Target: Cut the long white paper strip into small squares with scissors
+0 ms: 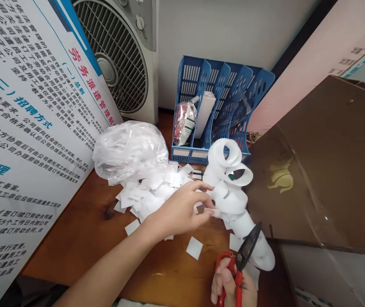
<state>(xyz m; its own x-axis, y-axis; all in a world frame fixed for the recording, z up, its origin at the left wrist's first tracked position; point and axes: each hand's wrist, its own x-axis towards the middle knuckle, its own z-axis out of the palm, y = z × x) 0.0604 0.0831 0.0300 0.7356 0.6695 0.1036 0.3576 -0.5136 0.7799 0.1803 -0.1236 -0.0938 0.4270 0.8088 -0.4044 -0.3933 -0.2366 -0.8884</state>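
Note:
My right hand [233, 285], low in the view, is wrapped round the red handles of a pair of scissors [248, 247]. The dark blades point up and to the right, in front of a long curled white strip [233, 198]. My left hand [187, 207] reaches over the table from the left. Its thumb and a finger pinch a small white piece [212, 211] beside the strip's coils. Under and behind that hand lies a pile of small white squares [150, 192]. One single square [194, 248] rests apart on the wood, nearer to me.
A stuffed clear plastic bag [131, 149] sits behind the pile. A blue file rack [190, 153] stands at the back, holding a packet [185, 123] and a white box [205, 113]. A fan [150, 85], a printed board [41, 106] and a brown carton [323, 170] bound the wooden table [105, 251].

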